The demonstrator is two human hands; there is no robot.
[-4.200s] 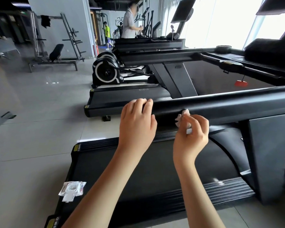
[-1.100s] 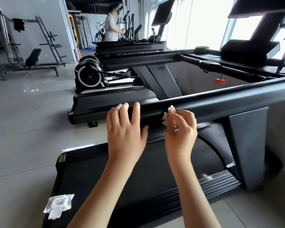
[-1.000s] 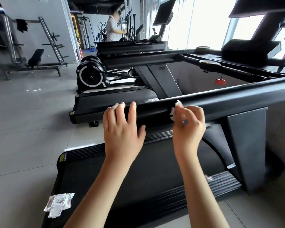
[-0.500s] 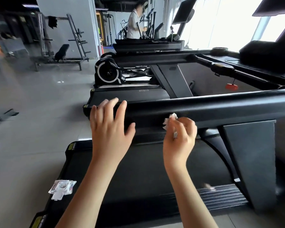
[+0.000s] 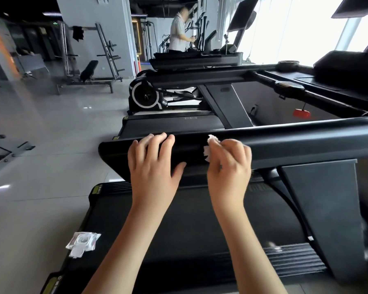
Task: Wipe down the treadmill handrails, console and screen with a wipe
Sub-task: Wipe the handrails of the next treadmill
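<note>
While left hand (image 5: 153,166) rests on handrail (image 5: 295,143), right hand (image 5: 227,164) pinches wipe (image 5: 207,152).

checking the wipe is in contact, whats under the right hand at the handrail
A crumpled white wipe sticks out from under the right hand, against the handrail. How much of it the hand covers cannot be seen.

The small white wipe (image 5: 207,148) is scrunched up and pressed against the side of the long black handrail (image 5: 295,139). The shiny handrail runs flat across, above the dark treadmill belt (image 5: 189,225).
</note>
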